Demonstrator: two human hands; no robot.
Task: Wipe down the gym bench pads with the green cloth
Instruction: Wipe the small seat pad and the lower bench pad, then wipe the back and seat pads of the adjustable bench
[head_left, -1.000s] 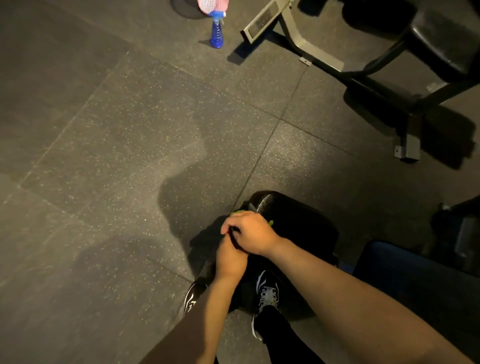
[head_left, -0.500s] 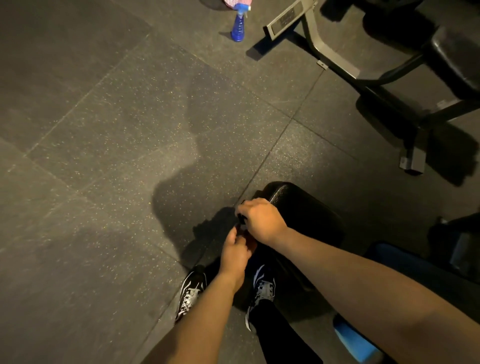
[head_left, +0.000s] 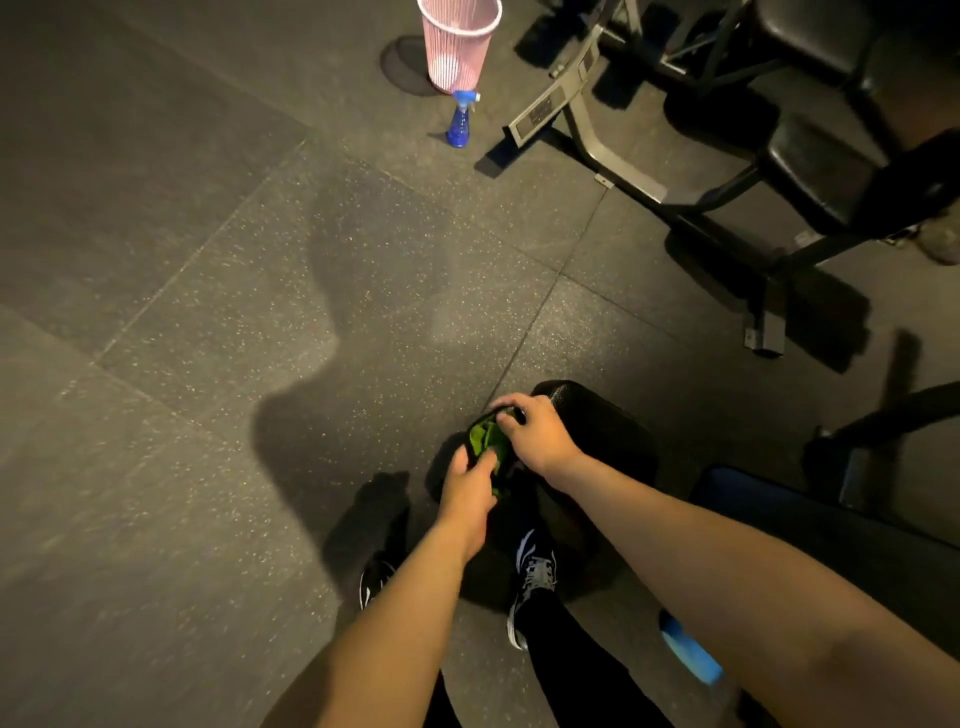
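The green cloth (head_left: 485, 441) is bunched up between my two hands at the near end of a black bench pad (head_left: 597, 431) low in the view. My left hand (head_left: 467, 488) grips the cloth from below. My right hand (head_left: 535, 434) pinches its upper edge with the fingers curled over the pad's end. Most of the cloth is hidden by my fingers. A second bench with black pads (head_left: 821, 171) stands at the upper right, apart from both hands.
A pink mesh bin (head_left: 457, 47) and a blue spray bottle (head_left: 461, 122) stand on the dark rubber floor at the top. The second bench's metal frame (head_left: 587, 135) reaches toward them. My shoes (head_left: 535, 577) are below the pad. A blue object (head_left: 691, 654) lies at lower right.
My hands have parted slightly and the green cloth now shows between them. The view has tilted up, bringing the pink bin into sight.
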